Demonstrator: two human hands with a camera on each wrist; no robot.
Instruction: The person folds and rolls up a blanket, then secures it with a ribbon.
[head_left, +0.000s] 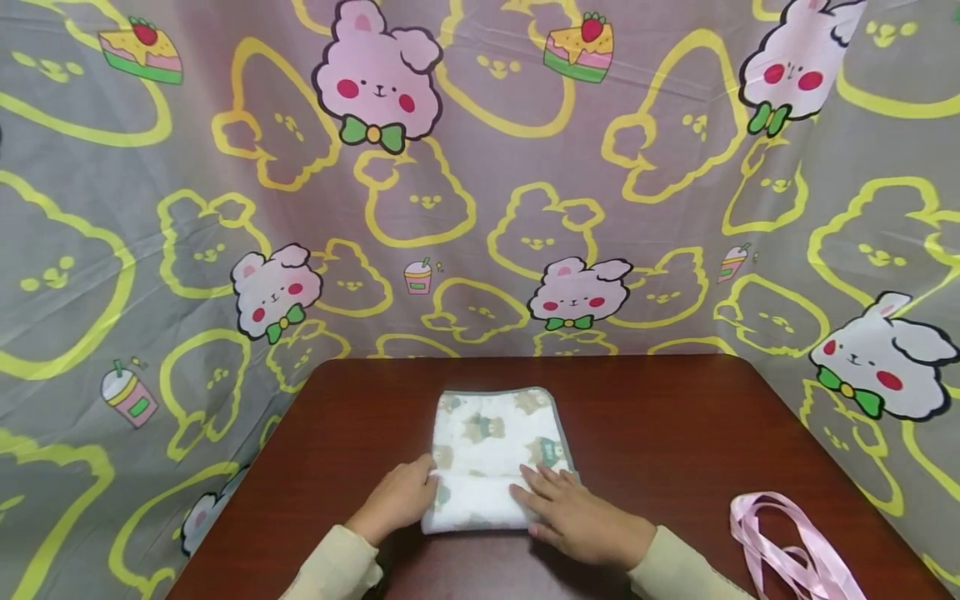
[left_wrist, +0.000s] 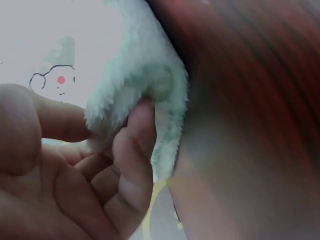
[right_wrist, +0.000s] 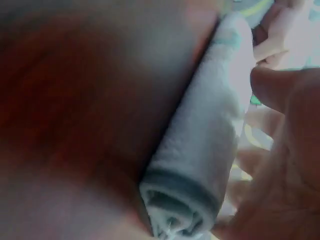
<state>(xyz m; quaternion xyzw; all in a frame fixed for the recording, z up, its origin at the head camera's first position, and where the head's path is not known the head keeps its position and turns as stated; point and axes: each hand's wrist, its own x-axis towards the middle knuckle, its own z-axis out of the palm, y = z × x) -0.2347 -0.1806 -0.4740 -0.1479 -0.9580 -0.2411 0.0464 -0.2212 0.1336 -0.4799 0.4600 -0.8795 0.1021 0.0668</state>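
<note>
In the head view a white fluffy towel [head_left: 495, 450] with a bear print and grey trim lies on the table, its near part turned over into a thick fold. At the fold's left end is my left hand [head_left: 397, 500]. Seen from the left wrist, that hand [left_wrist: 85, 175] pinches the towel's edge [left_wrist: 145, 45] between thumb and curled fingers. My right hand [head_left: 581, 517] rests on the right part of the fold with its fingers extended. The right wrist view shows the rolled end of the towel [right_wrist: 200, 125] with layers curled inside the grey trim, beside the right hand [right_wrist: 295, 150].
A loosely looped pink ribbon [head_left: 813, 550] lies at the right front of the dark red-brown wooden table [head_left: 337, 433]. Grey fabric [head_left: 480, 167] printed with rabbits and yellow outlines hangs behind the table and along both sides.
</note>
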